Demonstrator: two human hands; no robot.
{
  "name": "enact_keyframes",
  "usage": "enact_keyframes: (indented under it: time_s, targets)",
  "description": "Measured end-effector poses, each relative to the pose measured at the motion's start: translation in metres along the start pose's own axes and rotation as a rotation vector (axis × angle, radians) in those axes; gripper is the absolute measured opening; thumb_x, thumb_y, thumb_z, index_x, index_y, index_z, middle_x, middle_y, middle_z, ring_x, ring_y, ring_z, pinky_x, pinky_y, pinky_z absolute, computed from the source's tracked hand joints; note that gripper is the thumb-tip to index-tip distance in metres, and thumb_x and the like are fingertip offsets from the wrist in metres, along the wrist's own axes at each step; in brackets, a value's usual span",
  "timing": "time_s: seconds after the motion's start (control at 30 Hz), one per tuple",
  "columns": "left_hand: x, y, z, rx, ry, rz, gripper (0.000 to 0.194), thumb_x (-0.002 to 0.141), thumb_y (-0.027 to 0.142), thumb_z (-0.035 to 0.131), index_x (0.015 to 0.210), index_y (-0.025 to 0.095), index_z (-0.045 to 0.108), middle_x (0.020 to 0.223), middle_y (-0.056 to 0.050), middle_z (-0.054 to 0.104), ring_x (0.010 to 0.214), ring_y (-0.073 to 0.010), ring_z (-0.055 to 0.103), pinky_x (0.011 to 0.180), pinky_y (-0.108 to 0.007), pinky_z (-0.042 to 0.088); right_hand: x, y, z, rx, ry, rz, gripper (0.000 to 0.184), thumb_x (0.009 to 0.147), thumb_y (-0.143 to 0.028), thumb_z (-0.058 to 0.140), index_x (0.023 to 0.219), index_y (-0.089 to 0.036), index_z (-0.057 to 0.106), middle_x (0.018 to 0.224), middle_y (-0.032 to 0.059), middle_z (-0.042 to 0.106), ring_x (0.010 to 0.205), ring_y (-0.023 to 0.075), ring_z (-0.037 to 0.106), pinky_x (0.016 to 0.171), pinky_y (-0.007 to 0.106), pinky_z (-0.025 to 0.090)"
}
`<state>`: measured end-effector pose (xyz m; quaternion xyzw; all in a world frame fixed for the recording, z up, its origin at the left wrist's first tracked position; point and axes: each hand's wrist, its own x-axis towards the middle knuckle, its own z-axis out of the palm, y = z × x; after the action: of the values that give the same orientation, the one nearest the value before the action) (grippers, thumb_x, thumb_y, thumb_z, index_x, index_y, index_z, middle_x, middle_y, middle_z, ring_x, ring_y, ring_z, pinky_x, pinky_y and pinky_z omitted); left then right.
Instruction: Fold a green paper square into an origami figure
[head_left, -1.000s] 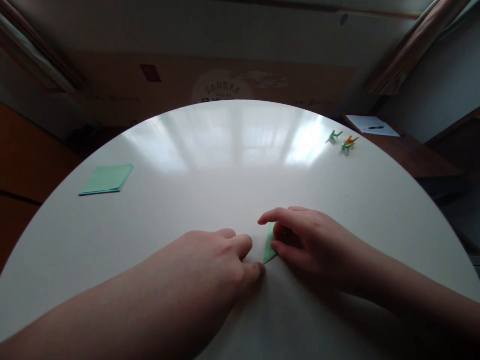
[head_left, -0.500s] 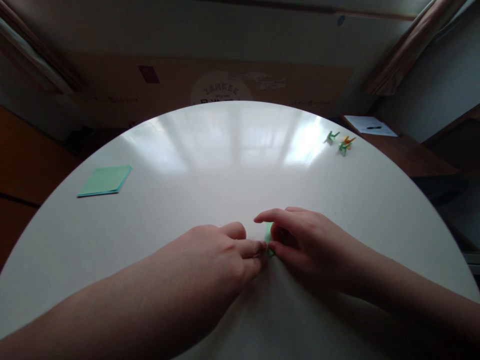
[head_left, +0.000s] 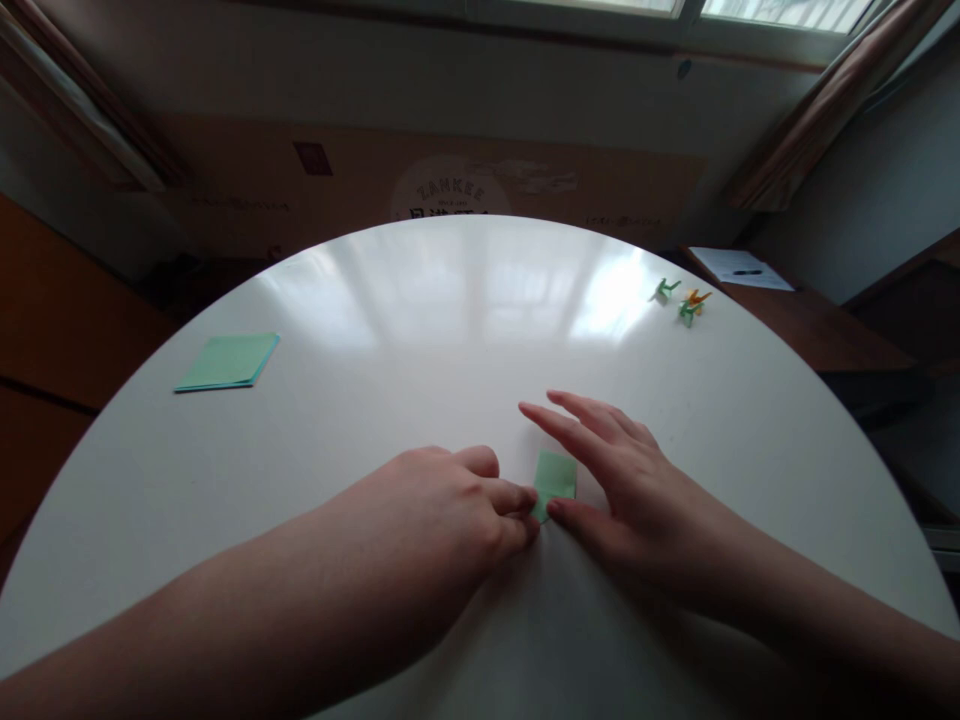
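Observation:
A small piece of green origami paper [head_left: 556,474], folded into a near square with a crease across it, lies on the white table. At its lower left, my left hand [head_left: 469,500] is closed, its fingertips together on the paper's edge. The fingers of my right hand [head_left: 611,460] are spread and raised above the table to the right of the paper. Its thumb tip rests on the paper's lower part. Part of the paper's left edge is hidden under my left fingertips.
A stack of green and blue paper sheets [head_left: 227,362] lies at the left of the round white table [head_left: 420,380]. Small folded figures, green [head_left: 664,289] and orange [head_left: 697,298], stand at the far right. Beyond, a brown surface [head_left: 832,325] bears a white sheet [head_left: 739,265] with a pen [head_left: 747,272].
My right hand has opened, its fingers lifting and spreading off the green paper, so more of the paper shows. My left hand stays at its edge. The view has tilted up slightly.

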<state>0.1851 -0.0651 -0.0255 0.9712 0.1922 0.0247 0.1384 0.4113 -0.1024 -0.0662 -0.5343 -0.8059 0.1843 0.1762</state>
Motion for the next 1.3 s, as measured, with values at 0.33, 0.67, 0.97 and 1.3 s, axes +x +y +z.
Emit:
enact_keyframes:
  time_s: [0.33,0.67,0.97,1.3]
  targets:
    - [-0.003,0.000,-0.007,-0.076,-0.032,0.013,0.038,0.086,0.003,0.054,0.107,0.028,0.072,0.104,-0.002,0.075,0.090,-0.0196,0.065,0.083,-0.028,0.050,0.000,0.014,-0.013,0.016,0.016,0.052,0.073,0.089,-0.019,0.059,0.154,-0.040,0.031,0.159,0.0086,0.037,0.147,0.0356,0.031,0.111,0.068,0.030]
    - [0.006,0.000,-0.004,-0.012,-0.031,0.040,0.023,0.087,0.007,0.054,0.088,0.022,0.071,0.087,-0.003,0.073,0.076,-0.0193,0.062,0.071,-0.030,0.047,0.014,0.028,-0.032,0.189,0.045,-0.343,0.031,0.087,-0.016,0.070,0.117,-0.024,0.070,0.110,0.0066,0.072,0.105,0.0224,0.063,0.091,0.038,0.053]
    - [0.020,-0.002,0.007,0.043,0.033,-0.017,0.007,0.086,0.025,0.066,0.082,0.019,0.065,0.085,-0.001,0.071,0.080,-0.0194,0.064,0.069,-0.029,0.046,0.017,0.035,-0.036,0.074,-0.135,-0.378,0.020,0.084,-0.029,0.078,0.102,-0.023,0.075,0.102,0.0060,0.068,0.098,0.0210,0.059,0.087,0.034,0.049]
    - [0.016,0.005,0.013,0.094,0.141,-0.054,0.007,0.085,0.027,0.063,0.084,0.020,0.061,0.081,0.000,0.070,0.077,-0.0196,0.063,0.064,-0.029,0.043,0.016,0.033,-0.021,0.076,-0.031,-0.407,0.012,0.084,-0.024,0.076,0.096,-0.023,0.073,0.095,0.0055,0.069,0.090,0.0210,0.058,0.080,0.033,0.048]
